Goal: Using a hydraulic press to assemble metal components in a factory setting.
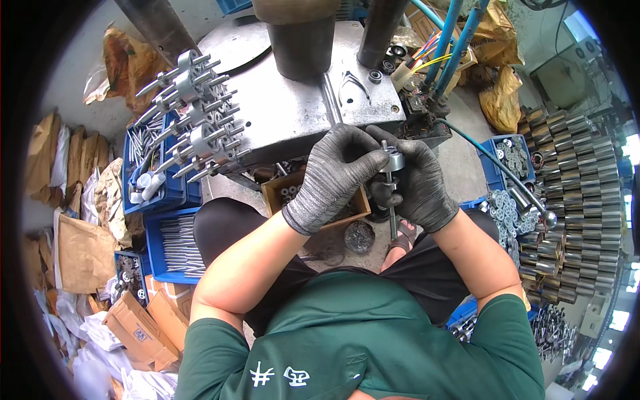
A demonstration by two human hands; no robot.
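Both my hands wear grey gloves and meet in front of the press table. My right hand (421, 188) is closed round a steel shaft (392, 217) that stands roughly upright, with a round metal collar (396, 160) near its top. My left hand (337, 172) is closed too, thumb and forefinger pinching at the shaft beside the collar. Fingers hide part of the shaft. Behind my left hand a metal bar (330, 99) lies on the steel table (280, 107), and pliers (353, 88) rest beside it.
Assembled rollers on shafts (193, 113) are stacked on the table's left. Small bearings (375, 77) sit at its right. A press column (301, 43) stands at the back. Blue bins of shafts (180, 243) and wheels (503, 213) flank me; stacked steel cylinders (573, 200) stand right.
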